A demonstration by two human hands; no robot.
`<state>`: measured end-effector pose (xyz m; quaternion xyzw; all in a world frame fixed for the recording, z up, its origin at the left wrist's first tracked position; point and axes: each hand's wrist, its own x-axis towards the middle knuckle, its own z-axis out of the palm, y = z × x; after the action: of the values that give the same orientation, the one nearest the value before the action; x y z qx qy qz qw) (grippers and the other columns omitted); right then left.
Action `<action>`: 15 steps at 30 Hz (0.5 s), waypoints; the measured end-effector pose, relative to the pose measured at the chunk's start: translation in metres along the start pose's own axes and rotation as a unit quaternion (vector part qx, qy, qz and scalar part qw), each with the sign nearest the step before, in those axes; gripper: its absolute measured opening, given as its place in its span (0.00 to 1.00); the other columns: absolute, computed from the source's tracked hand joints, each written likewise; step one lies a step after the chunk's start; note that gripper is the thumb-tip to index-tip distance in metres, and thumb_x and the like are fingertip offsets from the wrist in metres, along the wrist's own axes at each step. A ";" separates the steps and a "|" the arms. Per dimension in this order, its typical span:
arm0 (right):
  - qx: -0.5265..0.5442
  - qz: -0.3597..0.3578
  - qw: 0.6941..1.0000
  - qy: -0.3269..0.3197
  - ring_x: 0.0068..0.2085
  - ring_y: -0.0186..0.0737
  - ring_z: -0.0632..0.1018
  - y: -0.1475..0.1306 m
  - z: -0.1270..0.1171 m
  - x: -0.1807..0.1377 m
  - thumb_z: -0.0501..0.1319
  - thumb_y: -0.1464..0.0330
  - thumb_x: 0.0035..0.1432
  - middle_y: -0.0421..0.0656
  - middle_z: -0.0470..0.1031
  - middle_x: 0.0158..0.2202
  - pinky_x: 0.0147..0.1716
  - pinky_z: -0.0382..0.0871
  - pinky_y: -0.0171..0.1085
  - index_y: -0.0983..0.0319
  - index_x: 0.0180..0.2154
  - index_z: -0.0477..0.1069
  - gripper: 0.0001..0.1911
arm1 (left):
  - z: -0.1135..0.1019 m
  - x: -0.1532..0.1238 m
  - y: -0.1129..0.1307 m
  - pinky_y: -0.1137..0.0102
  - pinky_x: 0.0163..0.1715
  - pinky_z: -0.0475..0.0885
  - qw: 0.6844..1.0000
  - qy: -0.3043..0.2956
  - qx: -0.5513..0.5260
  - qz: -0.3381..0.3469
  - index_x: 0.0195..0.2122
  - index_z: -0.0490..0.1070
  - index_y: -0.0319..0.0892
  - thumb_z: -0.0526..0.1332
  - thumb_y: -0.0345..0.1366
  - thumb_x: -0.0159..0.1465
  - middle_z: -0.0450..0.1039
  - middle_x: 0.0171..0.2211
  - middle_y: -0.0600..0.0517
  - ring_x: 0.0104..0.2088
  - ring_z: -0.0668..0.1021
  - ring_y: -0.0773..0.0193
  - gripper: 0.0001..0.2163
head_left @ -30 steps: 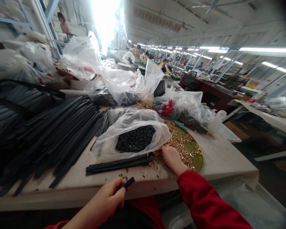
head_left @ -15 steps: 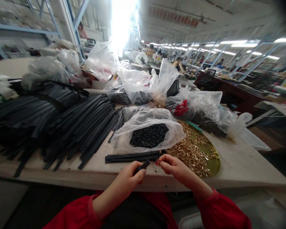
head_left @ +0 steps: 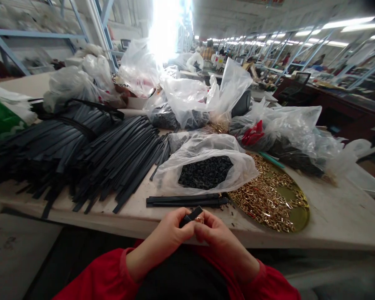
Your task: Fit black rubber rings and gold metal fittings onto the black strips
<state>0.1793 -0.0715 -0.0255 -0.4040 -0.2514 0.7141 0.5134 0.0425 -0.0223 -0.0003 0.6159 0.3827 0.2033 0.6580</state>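
My left hand (head_left: 174, 227) is closed around a folded black strap (head_left: 192, 216), one flat end of it sticking up past the thumb. Close against it, my right hand (head_left: 213, 228) pinches a small shiny gold-coloured metal buckle (head_left: 199, 219) beside that strap end. Whether the buckle is around the strap or only touching it I cannot tell, since the fingers cover part of both. Just beyond the hands a few black strips (head_left: 187, 201) lie flat together. To the right, a round yellow tray (head_left: 301, 212) bears a heap of gold metal pieces (head_left: 264, 200).
Behind the strips, an opened plastic bag (head_left: 167, 177) holds many small black pieces (head_left: 206, 171). Long black strips (head_left: 121, 154) are piled at the left. More plastic bags (head_left: 187, 98) line the back, and a teal tool (head_left: 271, 159) lies at the tray's far edge.
My right hand has moved left with the small piece, from apart to against my left hand and the strap. The view has shifted, and the table things appear further right.
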 end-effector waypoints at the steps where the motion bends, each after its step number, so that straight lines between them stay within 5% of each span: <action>1: 0.006 -0.017 1.000 0.020 0.22 0.26 0.60 0.003 0.001 0.001 0.68 0.63 0.43 0.33 0.63 0.20 0.22 0.53 0.28 0.63 0.24 0.66 0.14 | 0.001 0.000 0.001 0.74 0.31 0.64 1.000 0.018 0.010 0.005 0.32 0.68 0.37 0.56 0.35 0.57 0.70 0.28 0.54 0.30 0.70 0.66 0.07; 8: 0.154 0.027 0.985 0.066 0.28 0.29 0.71 0.011 -0.002 0.006 0.67 0.64 0.46 0.37 0.72 0.28 0.28 0.61 0.30 0.61 0.27 0.70 0.09 | -0.007 0.003 -0.002 0.75 0.30 0.64 0.997 0.046 0.067 0.020 0.34 0.67 0.39 0.54 0.38 0.60 0.71 0.29 0.54 0.30 0.71 0.66 0.08; 15: 0.090 -0.011 0.990 0.112 0.25 0.27 0.69 0.006 -0.004 0.011 0.68 0.67 0.44 0.36 0.72 0.26 0.25 0.61 0.27 0.62 0.27 0.72 0.08 | -0.019 -0.003 -0.003 0.74 0.29 0.62 0.969 0.006 0.243 0.032 0.31 0.69 0.41 0.49 0.38 0.63 0.71 0.28 0.53 0.29 0.71 0.65 0.12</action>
<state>0.1783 -0.0630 -0.0357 -0.4307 -0.1314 0.6782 0.5808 0.0253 -0.0127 -0.0014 0.7680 0.4047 0.1289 0.4793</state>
